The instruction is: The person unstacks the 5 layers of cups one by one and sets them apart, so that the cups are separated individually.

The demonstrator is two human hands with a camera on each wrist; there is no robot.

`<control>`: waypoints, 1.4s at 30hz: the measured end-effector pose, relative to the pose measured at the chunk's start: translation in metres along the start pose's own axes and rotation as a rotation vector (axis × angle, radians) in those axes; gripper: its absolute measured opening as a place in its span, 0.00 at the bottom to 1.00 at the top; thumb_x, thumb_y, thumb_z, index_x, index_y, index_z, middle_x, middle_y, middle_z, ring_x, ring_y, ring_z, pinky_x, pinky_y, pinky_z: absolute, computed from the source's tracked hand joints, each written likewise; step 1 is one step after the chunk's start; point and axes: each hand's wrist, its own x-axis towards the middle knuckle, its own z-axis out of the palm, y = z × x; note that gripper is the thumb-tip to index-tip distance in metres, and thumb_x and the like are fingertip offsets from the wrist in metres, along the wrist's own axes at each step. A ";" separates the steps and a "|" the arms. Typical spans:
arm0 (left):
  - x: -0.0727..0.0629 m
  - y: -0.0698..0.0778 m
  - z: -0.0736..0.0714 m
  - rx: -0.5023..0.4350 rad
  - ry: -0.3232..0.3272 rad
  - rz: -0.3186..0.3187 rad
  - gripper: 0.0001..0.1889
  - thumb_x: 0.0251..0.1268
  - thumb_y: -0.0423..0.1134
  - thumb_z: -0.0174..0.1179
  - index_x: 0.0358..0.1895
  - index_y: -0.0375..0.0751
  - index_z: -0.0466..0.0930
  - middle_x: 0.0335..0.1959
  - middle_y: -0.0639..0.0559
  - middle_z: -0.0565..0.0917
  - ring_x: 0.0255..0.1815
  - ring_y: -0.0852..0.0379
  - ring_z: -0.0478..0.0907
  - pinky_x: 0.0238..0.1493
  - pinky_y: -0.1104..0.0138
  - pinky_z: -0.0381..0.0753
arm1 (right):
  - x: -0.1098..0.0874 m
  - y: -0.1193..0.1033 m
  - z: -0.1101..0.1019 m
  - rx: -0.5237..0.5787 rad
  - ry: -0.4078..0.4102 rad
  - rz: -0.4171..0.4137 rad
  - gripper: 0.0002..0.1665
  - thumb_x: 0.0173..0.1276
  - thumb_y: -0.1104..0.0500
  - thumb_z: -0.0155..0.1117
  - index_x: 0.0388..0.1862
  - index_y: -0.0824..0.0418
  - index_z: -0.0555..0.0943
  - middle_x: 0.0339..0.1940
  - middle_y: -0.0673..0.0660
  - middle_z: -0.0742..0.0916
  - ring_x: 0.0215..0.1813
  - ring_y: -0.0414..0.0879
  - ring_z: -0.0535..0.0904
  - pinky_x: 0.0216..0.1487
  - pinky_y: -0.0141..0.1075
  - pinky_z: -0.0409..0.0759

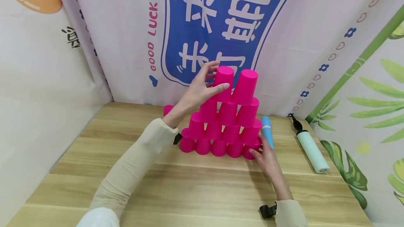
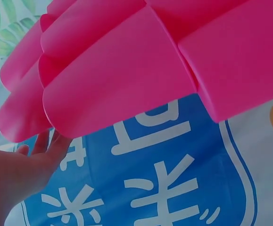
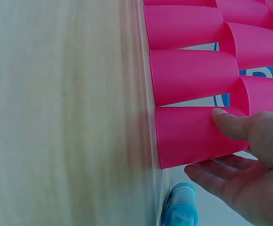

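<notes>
Several rows of upside-down pink cups (image 1: 218, 148) rise as a pyramid, narrowing to two cups at the top. My left hand (image 1: 202, 88) is at the upper left cup (image 1: 224, 74) of the top row, thumb across its front and fingers spread along its far left side. In the left wrist view, that thumb stands apart from the cup's end. The upper right cup (image 1: 245, 88) stands free of both hands. Low down, my right hand (image 3: 256, 160) holds the bottom row's right end cup (image 3: 197, 134), thumb on its front face and fingers along its outer side.
Another pink cup (image 1: 168, 109) shows behind my left forearm. A blue cylinder (image 1: 267, 130) with a white band lies just right of the stack. Farther right is a mint-green hand pump (image 1: 312, 151) with a black nozzle. A printed cloth (image 1: 132, 45) hangs close behind the wooden table (image 1: 195, 192).
</notes>
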 end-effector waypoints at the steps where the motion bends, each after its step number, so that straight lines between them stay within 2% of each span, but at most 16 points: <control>1: 0.000 0.000 0.001 -0.001 0.006 -0.003 0.42 0.55 0.44 0.70 0.72 0.54 0.57 0.64 0.54 0.68 0.60 0.57 0.71 0.53 0.66 0.78 | 0.000 0.000 0.000 0.001 -0.002 0.000 0.38 0.65 0.70 0.63 0.71 0.70 0.58 0.61 0.72 0.74 0.61 0.66 0.73 0.56 0.51 0.77; 7: 0.002 0.000 0.004 -0.006 0.031 0.013 0.40 0.55 0.41 0.70 0.70 0.52 0.59 0.61 0.53 0.71 0.57 0.55 0.73 0.52 0.65 0.79 | 0.002 0.001 -0.001 -0.025 0.002 -0.019 0.38 0.65 0.71 0.62 0.71 0.70 0.57 0.62 0.72 0.74 0.60 0.66 0.74 0.56 0.53 0.77; 14: 0.002 0.000 0.004 0.007 0.043 -0.017 0.38 0.54 0.41 0.71 0.68 0.51 0.62 0.58 0.54 0.73 0.54 0.56 0.74 0.49 0.65 0.81 | 0.001 0.001 0.000 -0.028 -0.009 -0.011 0.39 0.65 0.70 0.63 0.71 0.69 0.58 0.61 0.71 0.74 0.59 0.65 0.75 0.56 0.52 0.77; 18: 0.000 0.000 0.002 0.006 0.058 0.003 0.37 0.54 0.41 0.71 0.68 0.50 0.63 0.57 0.53 0.74 0.54 0.57 0.75 0.49 0.65 0.81 | 0.001 0.001 0.000 -0.026 -0.007 -0.010 0.38 0.65 0.70 0.63 0.71 0.69 0.58 0.61 0.71 0.74 0.60 0.65 0.74 0.56 0.52 0.77; 25: -0.001 0.001 -0.010 -0.003 0.117 0.093 0.36 0.54 0.38 0.70 0.67 0.45 0.63 0.57 0.50 0.74 0.55 0.54 0.73 0.51 0.62 0.80 | 0.000 0.001 -0.001 -0.034 -0.009 -0.018 0.38 0.65 0.70 0.63 0.71 0.69 0.58 0.61 0.71 0.75 0.59 0.64 0.74 0.56 0.52 0.77; 33: -0.006 -0.003 -0.024 -0.011 0.190 0.137 0.35 0.55 0.37 0.69 0.66 0.44 0.64 0.57 0.50 0.73 0.55 0.55 0.73 0.52 0.62 0.79 | 0.001 0.002 0.000 -0.063 -0.005 -0.025 0.38 0.65 0.70 0.63 0.71 0.70 0.58 0.61 0.71 0.75 0.60 0.64 0.74 0.56 0.53 0.76; 42: -0.011 -0.010 -0.045 0.025 0.263 0.102 0.36 0.54 0.37 0.69 0.66 0.41 0.62 0.59 0.49 0.72 0.57 0.54 0.71 0.54 0.61 0.79 | 0.000 0.001 0.001 -0.024 -0.005 -0.015 0.38 0.65 0.70 0.63 0.71 0.70 0.58 0.61 0.71 0.74 0.59 0.66 0.74 0.56 0.53 0.77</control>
